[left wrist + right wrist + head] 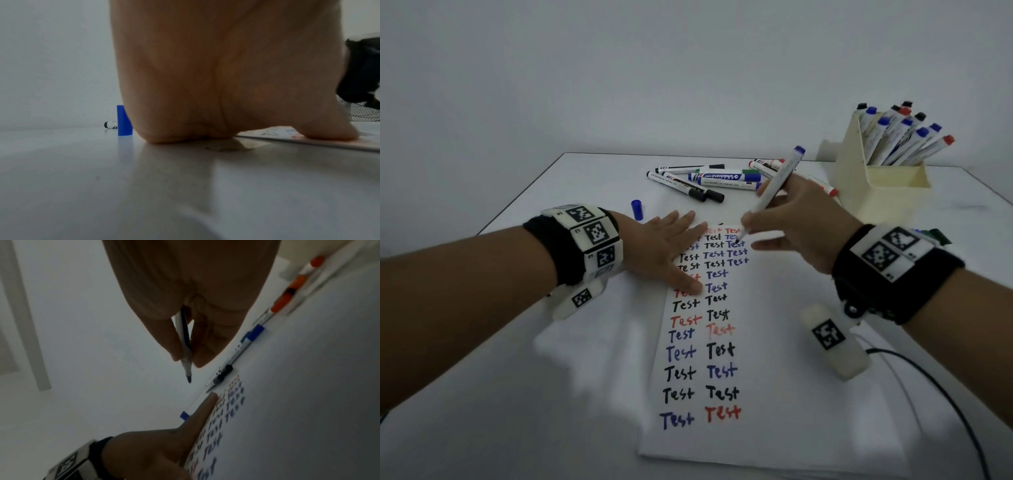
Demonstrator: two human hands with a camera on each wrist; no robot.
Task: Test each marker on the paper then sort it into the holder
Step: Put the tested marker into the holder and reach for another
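A loose heap of capped whiteboard markers (709,180) with black, blue, green and red caps lies on the white table (571,394) beyond the far edge of the paper, between the hands and the wall. To the right stands a cream plastic holder (873,185), boxy and stepped, its tall rear compartment crowded with upright markers leaning right. A small blue cylindrical cap (637,209) stands on end just beyond the left hand's little-finger side. A black cable (941,387) trails off the near right corner.

The white sheet of paper (774,394) carries columns of the word "Test" in black, blue and red ink. The left hand (664,251) lies flat on it, fingers straight and spread, palm down, covering part of the left column.

The right hand (801,226) pinches an uncapped white-barrelled marker with a blue end plug (774,192) between thumb and fingers in a writing grip. Its long axis slants steeply, plug up and away toward the holder, dark tip (188,379) down and toward the left hand, over the top of the right column; whether the tip touches the sheet I cannot tell.
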